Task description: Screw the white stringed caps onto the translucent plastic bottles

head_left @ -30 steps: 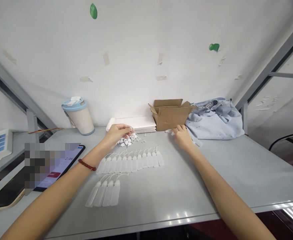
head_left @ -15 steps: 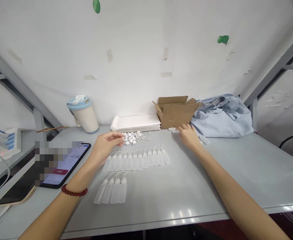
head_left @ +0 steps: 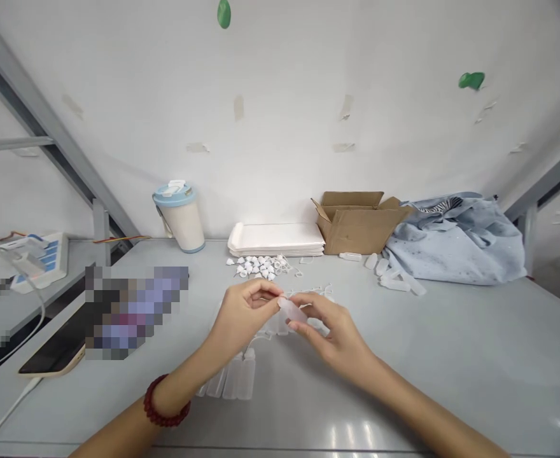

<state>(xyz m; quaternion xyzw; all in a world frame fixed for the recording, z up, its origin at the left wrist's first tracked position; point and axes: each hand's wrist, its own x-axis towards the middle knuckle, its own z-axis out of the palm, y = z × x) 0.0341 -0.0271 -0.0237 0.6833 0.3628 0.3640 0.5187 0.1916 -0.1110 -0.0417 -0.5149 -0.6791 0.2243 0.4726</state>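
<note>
My right hand [head_left: 325, 321] grips a small translucent squeeze bottle [head_left: 292, 310], tilted with its neck toward the left. My left hand [head_left: 249, 312] pinches at that neck; the small piece between its fingertips is mostly hidden. Under the hands lies a row of similar bottles [head_left: 280, 326], with thin white loops at their tops, partly covered. Nearer me is a shorter row of bottles [head_left: 245, 375], partly behind my left wrist. Beyond my left hand is a pile of white pointed caps [head_left: 256, 266], with white loop rings [head_left: 284, 262] at its right side.
At the back stand a blue-lidded cup [head_left: 184, 219], a stack of white envelopes [head_left: 277, 239] and an open cardboard box [head_left: 361, 226]. Loose bottles [head_left: 397, 280] lie before a blue cloth [head_left: 461, 248]. Phones [head_left: 65, 343] and a power strip [head_left: 46, 261] are at the left.
My right hand has come from the loose bottles by the box to the middle, now with a bottle. My left hand has left the cap pile and moved right and nearer, meeting it.
</note>
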